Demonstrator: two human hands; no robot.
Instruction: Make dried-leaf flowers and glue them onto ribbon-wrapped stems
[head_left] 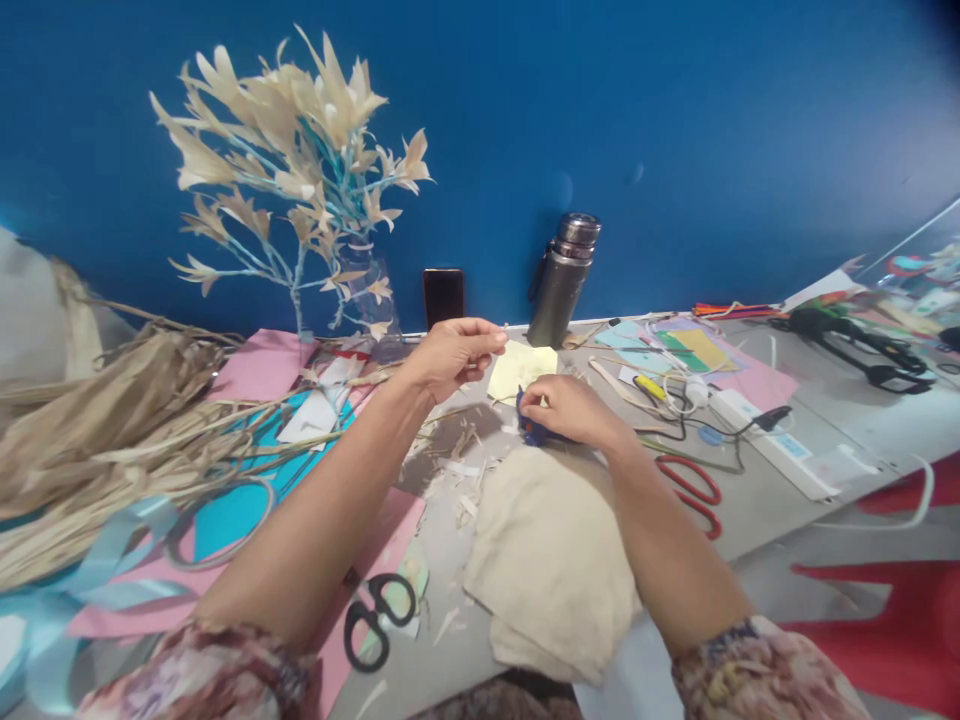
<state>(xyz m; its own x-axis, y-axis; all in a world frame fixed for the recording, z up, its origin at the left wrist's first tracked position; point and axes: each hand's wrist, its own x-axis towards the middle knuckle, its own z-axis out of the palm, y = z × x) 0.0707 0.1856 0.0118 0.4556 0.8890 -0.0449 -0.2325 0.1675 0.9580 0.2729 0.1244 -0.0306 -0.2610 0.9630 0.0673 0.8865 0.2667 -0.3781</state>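
My left hand (463, 358) is raised over the middle of the table, thumb and fingertips pinched together; a tiny pale tip shows at the fingertips, too small to name. To its right and lower, my right hand (568, 408) is closed beside a dark blue object (532, 430), which it seems to grip and mostly hides. Just behind the right hand lies a crumpled pale yellow paper (521, 368). A folded cream cloth (551, 560) is spread in front of it. Pale scraps (469, 470) are scattered between the hands and the cloth.
Black-handled scissors (379, 620) and red-handled scissors (690, 495) lie at either side. A flask (564, 280), a phone (443, 297) and a vase of pale husk flowers (367, 290) stand by the blue wall. Dried husks (112, 410) fill the left; a power strip (772, 445) lies right.
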